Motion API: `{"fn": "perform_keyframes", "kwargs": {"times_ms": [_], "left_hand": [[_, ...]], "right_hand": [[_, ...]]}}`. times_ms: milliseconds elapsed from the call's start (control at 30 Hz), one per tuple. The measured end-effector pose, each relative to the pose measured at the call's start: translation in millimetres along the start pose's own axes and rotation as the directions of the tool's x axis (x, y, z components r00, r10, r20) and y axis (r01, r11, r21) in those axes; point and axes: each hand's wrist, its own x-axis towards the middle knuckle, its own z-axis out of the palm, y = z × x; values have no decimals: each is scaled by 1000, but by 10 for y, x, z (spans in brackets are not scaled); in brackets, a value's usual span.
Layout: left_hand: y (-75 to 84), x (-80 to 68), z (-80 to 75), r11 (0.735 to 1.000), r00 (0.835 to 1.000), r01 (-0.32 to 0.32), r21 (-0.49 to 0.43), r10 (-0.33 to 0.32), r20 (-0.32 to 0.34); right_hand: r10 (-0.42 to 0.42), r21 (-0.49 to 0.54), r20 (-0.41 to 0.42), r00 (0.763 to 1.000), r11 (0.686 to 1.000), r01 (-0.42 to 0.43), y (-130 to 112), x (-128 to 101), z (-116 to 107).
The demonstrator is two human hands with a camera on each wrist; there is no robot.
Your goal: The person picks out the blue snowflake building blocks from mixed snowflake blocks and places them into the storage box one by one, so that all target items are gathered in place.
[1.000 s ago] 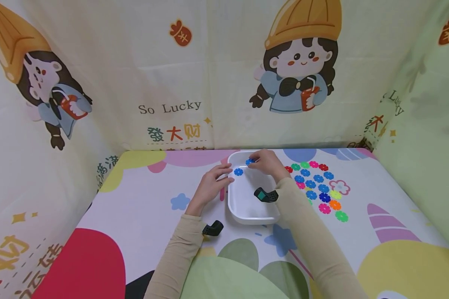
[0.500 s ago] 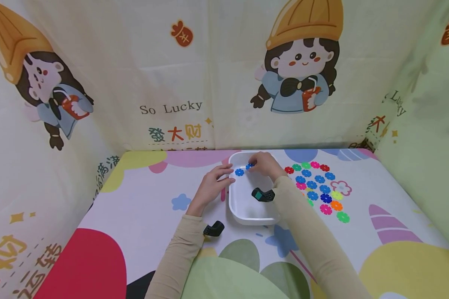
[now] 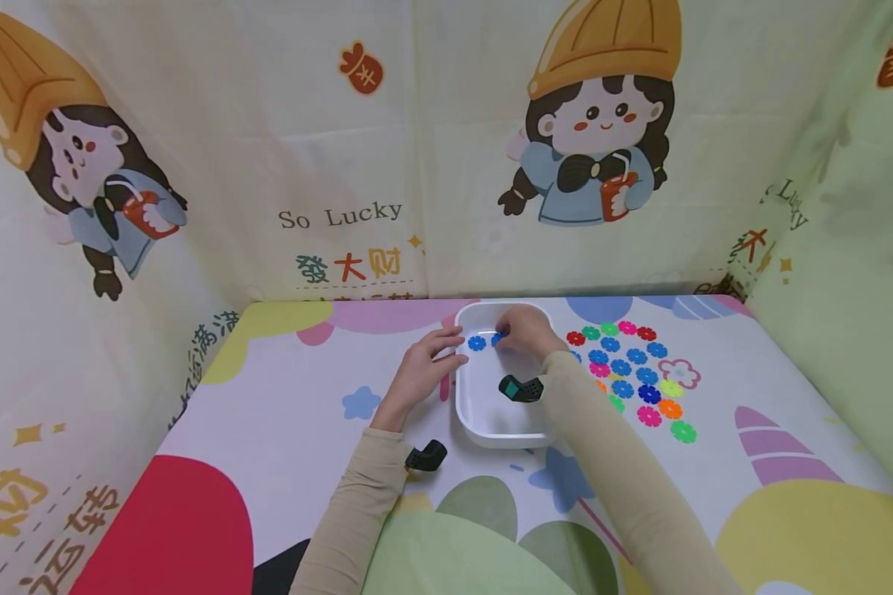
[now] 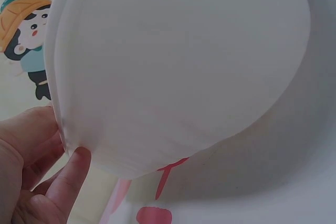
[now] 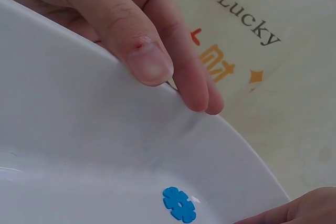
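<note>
Right hand (image 3: 530, 330) over the white tray (image 3: 484, 405), fingertips bunched at a blue disc (image 3: 497, 340) inside its far end; pinched or not, can't tell. Left hand (image 3: 420, 368), spread, touches the rim. Disc looks light, stiff, slippery: take its edge.

Between beige-sleeved arms (image 3: 353, 504), a gap crosses the near rim of the white round-cornered tray (image 3: 502, 440). The right hand (image 3: 528, 330) crowds the far end.

a cloth booth (image 3: 22, 355) (printed hangings (image 3: 461, 173) beside and behind a table (image 3: 290, 405))
</note>
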Motion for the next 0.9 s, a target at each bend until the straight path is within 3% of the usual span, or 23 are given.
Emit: {"fn": "perform_keyframes", "kwargs": {"times_ms": [433, 900], "left_hand": [[-17, 4, 11, 1000, 1000, -9, -10, 9, -7], [-21, 17, 13, 1000, 1000, -21, -21, 21, -3]], "right_hand": [[-27, -75, 24, 999, 997, 28, -12, 8, 13], [-7, -45, 33, 999, 999, 8, -13, 25, 52]]}}
